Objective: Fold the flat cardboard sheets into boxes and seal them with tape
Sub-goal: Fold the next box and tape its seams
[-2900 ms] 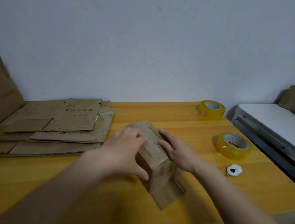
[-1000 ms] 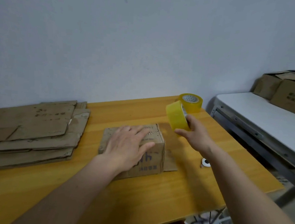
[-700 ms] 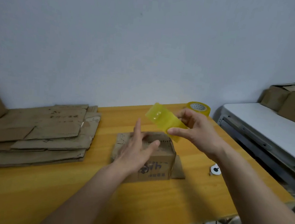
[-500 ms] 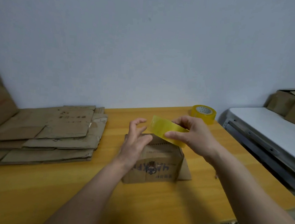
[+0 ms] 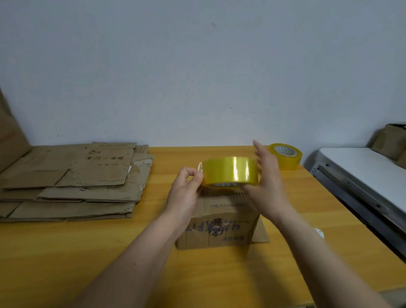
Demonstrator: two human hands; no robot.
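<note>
- The yellow tape roll (image 5: 229, 172) is held in the air just above the folded cardboard box (image 5: 218, 219), its wide band facing the camera and its core axis running roughly up and down.
- The right hand (image 5: 266, 186) grips the roll from its right side, fingers reaching up behind it.
- The left hand (image 5: 185, 191) pinches the roll's left edge between thumb and forefinger, where a small clear tab of tape shows.
- The box stands on the wooden table (image 5: 65, 252); its near face bears dark print that reads upside down and cannot be made out for certain.
- A stack of flat cardboard sheets (image 5: 67, 181) lies to the left, with small handwriting on the top sheet, too small to read.
- A second tape roll (image 5: 285, 156) lies flat at the table's far right.
</note>
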